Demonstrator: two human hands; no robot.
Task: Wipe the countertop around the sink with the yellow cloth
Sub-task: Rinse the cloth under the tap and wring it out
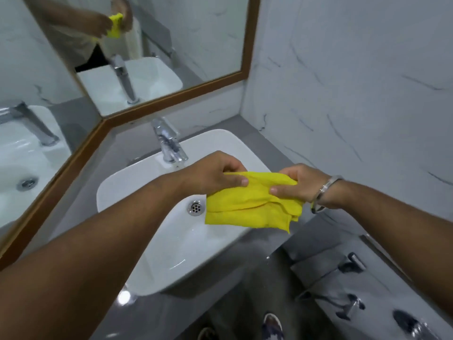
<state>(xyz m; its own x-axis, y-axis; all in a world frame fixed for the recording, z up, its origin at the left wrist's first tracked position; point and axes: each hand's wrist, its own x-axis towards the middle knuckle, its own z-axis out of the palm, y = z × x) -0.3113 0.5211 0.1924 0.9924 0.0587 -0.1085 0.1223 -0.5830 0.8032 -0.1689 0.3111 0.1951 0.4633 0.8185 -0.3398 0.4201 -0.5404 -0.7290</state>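
A yellow cloth [250, 204] hangs folded in the air above the right part of the white sink [137, 182]. My left hand [213, 174] pinches its upper left edge. My right hand [297, 184], with a metal bangle at the wrist, grips its upper right edge. The cloth droops below both hands and covers part of the basin. The grey countertop [103, 163] surrounds the sink on the left, back and front. A drain [195, 208] shows just left of the cloth.
A chrome tap [169, 143] stands at the back of the sink. Wood-framed mirrors [171, 96] line the back and left walls. A marbled wall [355, 94] closes the right side. Chrome fittings [348, 263] sit low on the right. Shoes [272, 325] show on the floor.
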